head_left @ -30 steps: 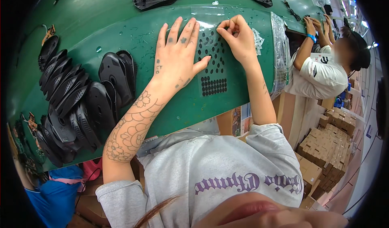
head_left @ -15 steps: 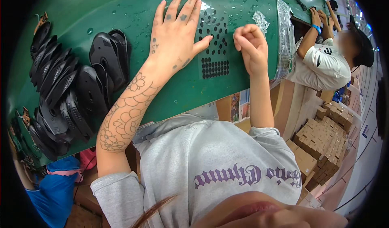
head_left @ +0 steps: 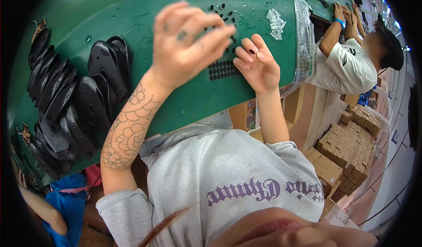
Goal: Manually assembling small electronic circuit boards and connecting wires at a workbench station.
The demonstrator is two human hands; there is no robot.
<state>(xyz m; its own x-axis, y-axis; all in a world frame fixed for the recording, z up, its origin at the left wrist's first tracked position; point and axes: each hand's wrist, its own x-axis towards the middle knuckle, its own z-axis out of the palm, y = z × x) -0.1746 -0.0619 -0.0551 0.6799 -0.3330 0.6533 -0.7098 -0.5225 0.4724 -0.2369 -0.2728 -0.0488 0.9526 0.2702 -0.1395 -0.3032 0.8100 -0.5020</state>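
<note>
Purple-lettered grey cloth shirt point(head_left: 184, 168)! Tiny black oval pad point(head_left: 252, 51) at the right hand point(head_left: 265, 71), left hand point(head_left: 180, 49) blurred; fingers clamped or apart, can't tell.

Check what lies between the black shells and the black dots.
In the head view, the left hand and its wrist come between the black shells and the black dots, with green tabletop showing either side.

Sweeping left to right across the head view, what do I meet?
Pile of black shells → left hand → right hand → long strip of clear plastic → co-worker in a white shirt.
</note>
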